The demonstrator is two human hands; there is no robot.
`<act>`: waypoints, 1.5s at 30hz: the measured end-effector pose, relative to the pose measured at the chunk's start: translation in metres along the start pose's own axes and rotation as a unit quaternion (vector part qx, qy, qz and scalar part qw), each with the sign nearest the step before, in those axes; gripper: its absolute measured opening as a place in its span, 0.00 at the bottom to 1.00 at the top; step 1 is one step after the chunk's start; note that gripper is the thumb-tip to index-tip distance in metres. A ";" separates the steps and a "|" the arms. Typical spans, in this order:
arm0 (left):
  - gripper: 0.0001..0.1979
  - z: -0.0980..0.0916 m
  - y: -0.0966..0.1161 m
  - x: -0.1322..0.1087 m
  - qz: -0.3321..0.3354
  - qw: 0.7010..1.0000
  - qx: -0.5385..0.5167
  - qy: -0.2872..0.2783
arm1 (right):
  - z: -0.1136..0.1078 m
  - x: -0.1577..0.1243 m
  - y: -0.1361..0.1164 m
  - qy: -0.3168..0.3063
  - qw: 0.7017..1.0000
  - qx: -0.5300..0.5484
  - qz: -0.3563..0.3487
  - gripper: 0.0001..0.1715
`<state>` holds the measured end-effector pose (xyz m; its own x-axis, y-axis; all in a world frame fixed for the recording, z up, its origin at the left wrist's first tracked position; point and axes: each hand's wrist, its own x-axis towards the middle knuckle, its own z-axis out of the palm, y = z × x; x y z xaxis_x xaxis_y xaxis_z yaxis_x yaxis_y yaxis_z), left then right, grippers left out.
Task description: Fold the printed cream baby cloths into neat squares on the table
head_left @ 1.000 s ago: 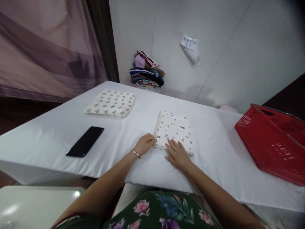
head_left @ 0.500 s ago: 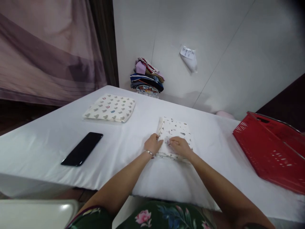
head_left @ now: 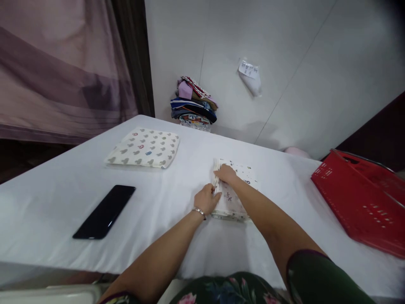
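A small folded white cloth [head_left: 232,204] with a scattered print lies on the table in front of me, several layers showing along its left and near edges. My left hand [head_left: 207,199] grips its left edge, thumb on top and fingers at the side. Farther up the same edge, my right hand [head_left: 226,173] has its fingers closed on the cloth near the far left corner. The right forearm crosses over the cloth and hides part of its right side.
A folded cloth with grey figures [head_left: 144,147] lies at the left, and a black phone [head_left: 106,212] nearer to me. On the right stands a red plastic basket [head_left: 357,200]. A stack of folded clothes [head_left: 193,103] rises beyond the far edge of the white-covered table [head_left: 167,198].
My right hand has moved from the middle of the cloth to its far left edge. My left hand stays at the left edge. The view has shifted slightly.
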<state>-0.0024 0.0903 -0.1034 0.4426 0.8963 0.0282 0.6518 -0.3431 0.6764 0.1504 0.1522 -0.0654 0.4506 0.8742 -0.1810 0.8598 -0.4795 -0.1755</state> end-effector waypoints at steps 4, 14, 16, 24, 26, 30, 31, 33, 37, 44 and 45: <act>0.11 -0.001 0.001 0.000 0.000 1.000 0.008 -0.013 | 0.000 0.003 0.000 0.001 1.000 -0.004 -0.007 0.20; 0.11 0.000 -0.001 0.002 0.025 1.000 0.018 -0.004 | 0.008 0.002 -0.004 0.026 0.999 0.012 -0.017 0.20; 0.11 0.000 -0.001 0.002 0.023 1.000 0.018 -0.007 | 0.006 0.005 -0.001 0.014 0.999 0.018 -0.028 0.18; 0.10 0.002 -0.002 0.001 0.026 0.999 0.028 0.007 | -0.011 0.039 0.003 0.045 0.998 0.030 -0.030 0.23; 0.10 0.003 -0.003 0.001 0.024 0.999 0.031 0.005 | -0.007 0.046 0.002 0.058 0.997 0.031 -0.037 0.19; 0.09 0.003 -0.003 0.001 0.023 0.999 0.035 0.004 | 0.006 0.054 0.002 0.058 0.995 0.037 -0.067 0.13; 0.09 0.003 -0.003 0.001 0.023 0.999 0.035 0.004 | 0.008 0.055 0.004 0.055 0.995 0.040 -0.074 0.13; 0.09 0.003 -0.002 0.001 0.020 0.999 0.037 0.002 | 0.008 0.055 0.010 0.048 0.994 0.048 -0.088 0.13; 0.09 0.003 -0.002 0.001 0.015 0.999 0.040 -0.002 | 0.000 0.047 0.025 0.071 0.989 0.061 -0.113 0.17; 0.09 0.003 -0.001 0.002 0.008 0.999 0.043 -0.007 | 0.021 0.039 0.023 0.099 0.982 -0.019 -0.159 0.24; 0.09 0.003 -0.001 0.002 0.007 0.999 0.043 -0.008 | 0.025 0.039 0.021 0.094 0.983 -0.026 -0.154 0.24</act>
<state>0.0000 0.0919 -0.1059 0.4617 0.8867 0.0249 0.6960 -0.3795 0.6096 0.1802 0.1745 -0.1003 0.1995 0.9783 0.0566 0.9714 -0.1899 -0.1426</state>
